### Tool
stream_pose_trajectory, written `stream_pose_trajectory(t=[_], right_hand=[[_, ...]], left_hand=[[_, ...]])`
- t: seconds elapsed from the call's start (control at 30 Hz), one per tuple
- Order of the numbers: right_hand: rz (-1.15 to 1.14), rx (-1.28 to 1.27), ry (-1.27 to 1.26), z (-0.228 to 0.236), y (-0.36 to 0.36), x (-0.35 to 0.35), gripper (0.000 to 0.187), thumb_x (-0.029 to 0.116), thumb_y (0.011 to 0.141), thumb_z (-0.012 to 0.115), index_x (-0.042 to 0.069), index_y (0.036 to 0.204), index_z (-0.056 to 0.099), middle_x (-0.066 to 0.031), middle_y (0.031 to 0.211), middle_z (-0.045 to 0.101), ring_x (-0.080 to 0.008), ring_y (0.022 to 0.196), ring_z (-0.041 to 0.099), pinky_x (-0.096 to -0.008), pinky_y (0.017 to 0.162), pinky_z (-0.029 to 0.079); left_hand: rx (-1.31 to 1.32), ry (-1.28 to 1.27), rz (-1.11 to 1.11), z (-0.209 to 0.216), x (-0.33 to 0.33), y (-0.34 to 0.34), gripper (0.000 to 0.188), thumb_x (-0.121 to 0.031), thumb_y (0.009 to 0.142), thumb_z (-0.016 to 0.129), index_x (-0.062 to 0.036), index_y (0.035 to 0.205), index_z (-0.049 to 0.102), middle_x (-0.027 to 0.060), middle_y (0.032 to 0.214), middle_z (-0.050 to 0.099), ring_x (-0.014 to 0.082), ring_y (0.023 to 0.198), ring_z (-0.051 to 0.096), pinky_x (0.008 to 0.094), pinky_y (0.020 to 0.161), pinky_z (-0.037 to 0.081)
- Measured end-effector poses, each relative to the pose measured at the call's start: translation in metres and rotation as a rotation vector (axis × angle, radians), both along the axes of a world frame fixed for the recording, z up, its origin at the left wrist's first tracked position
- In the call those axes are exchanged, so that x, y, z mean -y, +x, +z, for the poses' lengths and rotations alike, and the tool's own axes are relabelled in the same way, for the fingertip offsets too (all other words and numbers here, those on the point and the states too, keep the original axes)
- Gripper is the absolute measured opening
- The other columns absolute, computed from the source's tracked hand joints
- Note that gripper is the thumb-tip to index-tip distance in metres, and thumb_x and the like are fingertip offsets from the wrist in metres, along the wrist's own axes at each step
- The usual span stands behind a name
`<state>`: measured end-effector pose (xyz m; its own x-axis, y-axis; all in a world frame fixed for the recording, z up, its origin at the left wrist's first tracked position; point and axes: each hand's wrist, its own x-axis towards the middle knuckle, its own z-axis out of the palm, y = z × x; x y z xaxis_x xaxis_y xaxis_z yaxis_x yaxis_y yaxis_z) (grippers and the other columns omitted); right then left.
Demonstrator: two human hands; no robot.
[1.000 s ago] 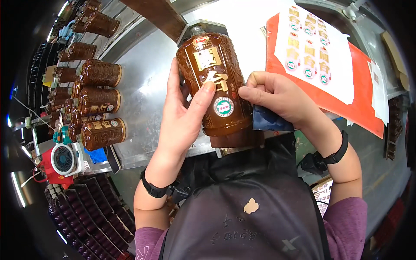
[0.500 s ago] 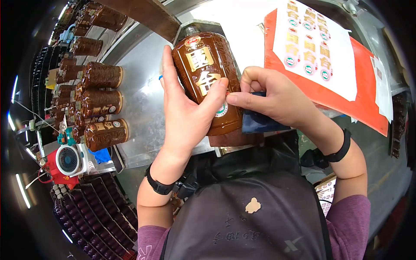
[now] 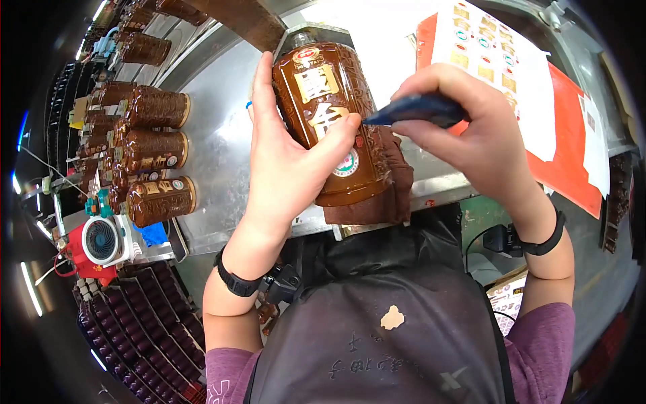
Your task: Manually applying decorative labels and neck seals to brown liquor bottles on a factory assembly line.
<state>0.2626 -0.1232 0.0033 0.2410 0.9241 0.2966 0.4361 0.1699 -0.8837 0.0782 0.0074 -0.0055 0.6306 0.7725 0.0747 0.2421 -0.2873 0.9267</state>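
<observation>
A large brown glass bottle [image 3: 351, 97] lies on its side on the bench, its neck pointing away from me. Gold stickers and a small round green-and-white one run down its front. My left hand [image 3: 286, 165] grips the bottle's left side, its thumb pressed on the lower gold sticker. In my right hand [image 3: 481, 124] a flat dark blue piece like a scraper [image 3: 427, 110] is pinched, its narrow tip close to my left thumb and the bottle. I cannot tell whether that tip touches the glass. Beneath the bottle's base is a folded brown cloth [image 3: 399, 192].
At right, a white sticker sheet [image 3: 538, 128] rests on a red sheet [image 3: 562, 172]. Several brown bottles [image 3: 158, 148] stand along the left side, near a small white fan [image 3: 102, 240]. A metal bracket [image 3: 235, 23] rises beyond the bottle's neck.
My right hand has lifted away to the right and turned the blue piece so its tip points at the bottle. My left hand keeps its grip, and the round sticker is now uncovered.
</observation>
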Motion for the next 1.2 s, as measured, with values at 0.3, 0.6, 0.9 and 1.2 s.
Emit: stream_pose_trajectory(t=[0.3,0.6,0.9,1.2], right_hand=[[0.008,0.359,0.246,-0.005,0.001,-0.003,0.031,-0.006,0.068,0.074,0.008,0.096,0.071,-0.0007,0.091,0.068,-0.0193,0.089,0.056,-0.0326,0.08,0.046],[-0.099,0.316,0.154,-0.001,0.002,-0.004,0.028,-0.003,0.067,0.075,0.011,0.092,0.072,0.0018,0.087,0.069,-0.0196,0.085,0.053,-0.0324,0.08,0.043],[0.099,0.433,0.157,0.009,-0.001,0.003,0.026,0.003,0.066,0.08,0.011,0.09,0.074,0.0004,0.091,0.072,-0.0202,0.086,0.054,-0.0342,0.083,0.04],[0.113,0.674,0.323,0.021,-0.024,-0.011,0.034,0.002,0.063,0.075,0.01,0.095,0.076,-0.0028,0.093,0.073,-0.0235,0.083,0.058,-0.0337,0.077,0.046]], left_hand=[[0.073,-0.117,-0.021,0.0,0.002,0.002,0.1,-0.013,0.08,0.078,0.0025,0.153,0.011,0.0215,0.134,0.044,0.0246,0.116,0.057,0.0361,0.099,0.049],[0.054,-0.106,-0.025,-0.001,-0.001,-0.002,0.1,-0.015,0.083,0.078,0.0016,0.155,0.009,0.0226,0.14,0.04,0.0256,0.123,0.053,0.0369,0.103,0.046],[0.167,-0.32,-0.163,-0.014,0.003,-0.043,0.114,-0.018,0.083,0.079,0.0,0.157,-0.006,0.0266,0.158,0.017,0.0323,0.147,0.026,0.0476,0.116,0.031],[-0.102,0.306,-0.258,-0.017,0.016,-0.048,0.138,-0.03,0.064,0.091,0.0034,0.155,-0.007,0.0315,0.151,0.027,0.045,0.138,0.034,0.0479,0.114,0.032]])
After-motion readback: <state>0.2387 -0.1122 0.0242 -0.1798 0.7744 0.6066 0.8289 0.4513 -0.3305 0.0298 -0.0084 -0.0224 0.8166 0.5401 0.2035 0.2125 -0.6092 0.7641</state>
